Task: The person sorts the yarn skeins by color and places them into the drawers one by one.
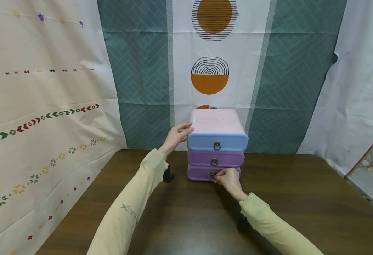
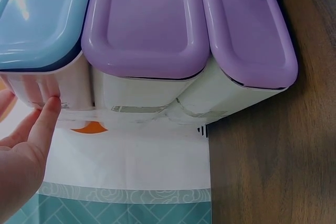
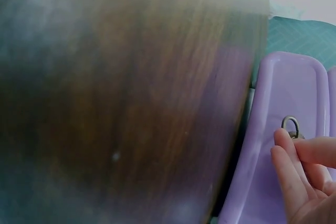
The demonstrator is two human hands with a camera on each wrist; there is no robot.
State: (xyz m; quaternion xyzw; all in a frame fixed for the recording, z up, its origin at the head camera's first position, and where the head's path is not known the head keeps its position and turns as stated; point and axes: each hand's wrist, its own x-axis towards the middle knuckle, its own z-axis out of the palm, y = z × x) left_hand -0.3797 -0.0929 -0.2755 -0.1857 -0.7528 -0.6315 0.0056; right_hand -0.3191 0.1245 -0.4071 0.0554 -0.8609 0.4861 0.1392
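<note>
A stack of three small drawers stands on the table: a blue drawer (image 1: 202,142) under a pink top (image 1: 215,120), then a middle purple drawer (image 1: 200,158) and a bottom purple drawer (image 1: 197,173). Each front carries a brass ring pull. My left hand (image 1: 178,136) rests against the left side of the top unit, its extended fingers (image 2: 44,124) touching the pale pink wall below the blue front. With thumb and fingertips, my right hand (image 1: 229,180) pinches the ring pull (image 3: 290,124) of the bottom drawer, covering part of it. All the drawer fronts look closed.
The stack sits near the back of a dark wooden table (image 1: 186,226). Behind it hangs a teal and white curtain (image 1: 141,71) with orange circles. A patterned cream cloth (image 1: 46,124) hangs at the left, a white cloth (image 1: 358,88) at the right.
</note>
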